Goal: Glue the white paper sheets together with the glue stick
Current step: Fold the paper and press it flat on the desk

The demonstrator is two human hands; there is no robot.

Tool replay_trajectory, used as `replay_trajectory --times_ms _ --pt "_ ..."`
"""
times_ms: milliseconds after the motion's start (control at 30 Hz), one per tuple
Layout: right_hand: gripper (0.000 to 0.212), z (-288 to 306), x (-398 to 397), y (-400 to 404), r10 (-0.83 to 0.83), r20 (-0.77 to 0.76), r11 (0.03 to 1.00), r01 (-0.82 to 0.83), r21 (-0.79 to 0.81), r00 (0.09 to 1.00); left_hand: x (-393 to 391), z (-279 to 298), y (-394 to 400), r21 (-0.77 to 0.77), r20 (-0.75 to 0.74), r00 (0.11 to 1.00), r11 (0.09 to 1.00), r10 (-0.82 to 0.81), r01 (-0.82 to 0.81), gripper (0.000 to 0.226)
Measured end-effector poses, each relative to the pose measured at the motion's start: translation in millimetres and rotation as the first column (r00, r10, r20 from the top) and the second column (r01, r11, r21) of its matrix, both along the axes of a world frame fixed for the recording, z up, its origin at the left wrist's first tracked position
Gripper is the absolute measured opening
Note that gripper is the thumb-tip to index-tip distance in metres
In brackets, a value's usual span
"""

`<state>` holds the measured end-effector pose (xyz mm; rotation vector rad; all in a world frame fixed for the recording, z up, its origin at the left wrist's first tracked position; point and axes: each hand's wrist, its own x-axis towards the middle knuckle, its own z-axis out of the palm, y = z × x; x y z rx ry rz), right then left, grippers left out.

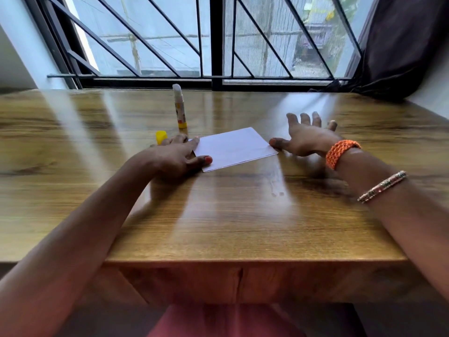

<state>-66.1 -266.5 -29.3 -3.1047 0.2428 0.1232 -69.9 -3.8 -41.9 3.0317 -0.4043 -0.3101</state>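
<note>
At the wooden table (218, 215), we steady the white paper sheets (233, 148) from both sides: our left hand (179, 156) lies flat, fingers straight, thumb pressing the near-left corner, gripping nothing; our right hand (306, 139) is spread wide, thumb touching the right corner, likely squaring the stack. Beyond, the yellow cap (161, 137) lies off and the glue stick (179, 109) stands uncapped, ready, before the barred window (216, 40).

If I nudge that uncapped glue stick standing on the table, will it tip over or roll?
The glue stick would probably tip: it stands upright, tall and narrow on a small base. Once down, its round body would likely roll on the glossy wooden table. It looks light, so a slight nudge may do it.
</note>
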Motion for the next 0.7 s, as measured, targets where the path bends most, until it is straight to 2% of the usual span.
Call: replay_trajectory --times_ms 67,133,200,267,367,567,700 --pt "0.069 -1 2 18 0.128 0.14 0.99 -0.134 0.037 0.982 1 -2 3 -0.003 0.021 1.0 1.0 -0.006 0.006 0.078" --pt "0.053 -2 -1 47 0.329 0.216 0.904 -0.373 0.211 0.919 0 -3 2 -0.002 0.027 1.0 1.0 0.008 -0.008 0.08" --pt "0.041 -6 -7 83 0.527 0.177 0.723 -0.548 0.421 0.831 1 -5 0 -0.005 0.039 0.999 1.0 0.015 -0.015 0.081" --pt "0.055 -18 -5 111 0.656 0.076 0.68 -0.631 0.374 0.751 4 -6 -1 0.013 0.058 0.998 1.0 0.007 -0.008 0.078" --pt "0.065 -29 10 117 0.647 0.006 0.74 -0.63 0.234 0.762 3 -3 -3 0.025 0.031 0.999 0.999 0.035 -0.035 0.083" --pt "0.072 -29 16 103 0.649 -0.014 0.746 -0.632 0.209 0.761 2 -2 -2 0.063 0.02 0.999 0.997 0.043 -0.045 0.08" --pt "0.073 -28 16 82 0.611 0.021 0.778 -0.606 0.167 0.791 0 -2 0 0.038 0.001 0.999 0.998 0.041 -0.041 0.093"
